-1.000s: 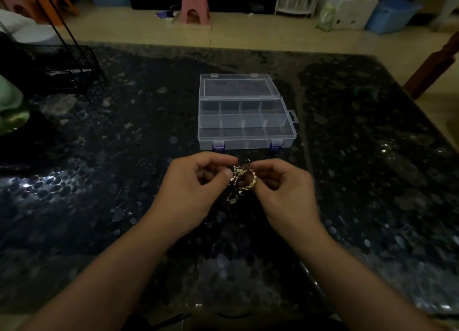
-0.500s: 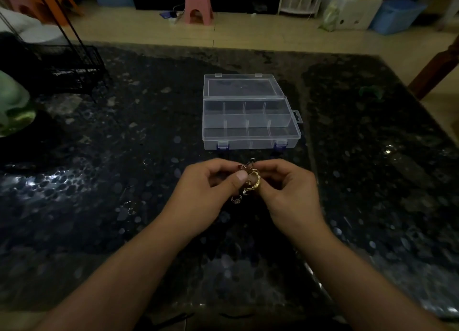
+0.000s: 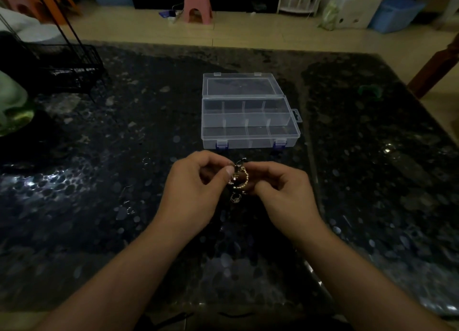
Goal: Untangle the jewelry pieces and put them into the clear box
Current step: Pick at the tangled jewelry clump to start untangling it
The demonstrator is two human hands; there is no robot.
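Above dark table (image 3: 99, 231): left hand (image 3: 196, 194) and right hand (image 3: 285, 194) both pinch one jewelry tangle (image 3: 239, 181); one clear box (image 3: 248, 142) open, eight compartments.

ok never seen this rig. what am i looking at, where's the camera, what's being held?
No machine here: a person works with bare hands. The one camera sits on their head, looking forward and down, so both forearms reach in from below. The left hand and right hand pinch a tangled clump of gold jewelry between them, above a dark table. Beyond the hands stands the clear box, lid open, its compartments look empty. A few small loose pieces lie left of the hands, too dim to identify.
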